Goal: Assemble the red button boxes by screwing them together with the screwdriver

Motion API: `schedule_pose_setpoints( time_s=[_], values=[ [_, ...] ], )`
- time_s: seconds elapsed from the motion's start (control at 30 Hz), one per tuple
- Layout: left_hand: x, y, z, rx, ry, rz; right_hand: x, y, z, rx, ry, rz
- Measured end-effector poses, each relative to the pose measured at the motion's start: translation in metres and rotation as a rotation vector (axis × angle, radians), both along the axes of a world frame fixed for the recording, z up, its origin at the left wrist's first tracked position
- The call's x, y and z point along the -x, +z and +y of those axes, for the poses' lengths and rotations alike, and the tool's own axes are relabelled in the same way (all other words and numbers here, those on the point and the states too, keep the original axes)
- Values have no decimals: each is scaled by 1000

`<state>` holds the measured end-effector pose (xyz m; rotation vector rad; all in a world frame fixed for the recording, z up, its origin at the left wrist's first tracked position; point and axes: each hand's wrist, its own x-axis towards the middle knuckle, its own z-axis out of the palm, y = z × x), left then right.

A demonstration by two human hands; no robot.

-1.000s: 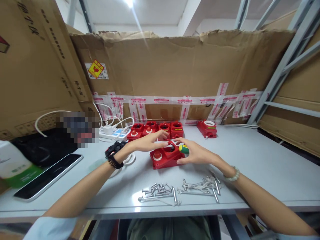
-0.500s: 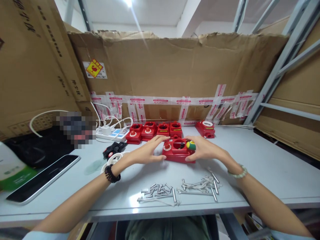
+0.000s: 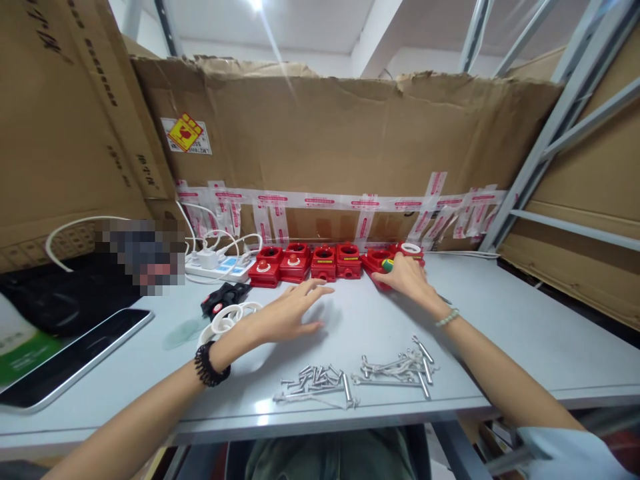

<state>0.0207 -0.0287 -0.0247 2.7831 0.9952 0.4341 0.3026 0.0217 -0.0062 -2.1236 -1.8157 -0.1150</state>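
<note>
My left hand (image 3: 295, 312) hovers over the table with its fingers spread and nothing in them. My right hand (image 3: 407, 279) is closed around a red housing (image 3: 376, 261) at the back of the table, right of the row. A green and yellow screwdriver handle (image 3: 388, 265) shows beside its fingers. Left of that housing stand several red housings, among them one with a red button (image 3: 263, 268) and one with a round opening (image 3: 349, 260). Behind my right hand is a red housing with a white ring (image 3: 411, 248), partly hidden.
Small screws (image 3: 317, 379) and metal rods with strings (image 3: 400, 367) lie near the front edge. White rings (image 3: 227, 320), black parts (image 3: 223, 299), a power strip (image 3: 215, 265) and a tablet (image 3: 75, 357) are at the left. Cardboard (image 3: 320, 140) walls the back.
The red housing has moved back and right with my right hand, to the end of the row. My left hand has come off it and stays in front with spread fingers.
</note>
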Motion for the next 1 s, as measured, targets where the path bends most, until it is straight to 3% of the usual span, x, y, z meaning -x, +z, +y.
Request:
schedule_pose_setpoints(
  time_s=[0.13,0.27,0.37,0.43,0.5,0.63,0.73,0.9,1.0],
  values=[
    [2,-9,3,-41,13,21,11,-14,16,-19,74,43],
    [3,-11,3,-47,16,4,2,-12,25,-54,136,77],
    [3,-9,1,-40,23,16,-19,-2,25,-153,56,65],
    [3,-8,0,-32,32,27,-35,2,25,-222,-91,24],
    [3,-8,0,-39,34,27,-49,2,26,-182,-185,-3],
    [5,-13,2,-74,32,37,-64,-8,33,-20,-208,37],
    [6,-16,3,-87,35,45,-69,-13,39,-6,-232,62],
    [8,-14,3,-85,37,28,-85,5,37,-75,-270,105],
    [7,-9,1,-73,35,42,-92,24,27,-248,-252,185]
  ],
)
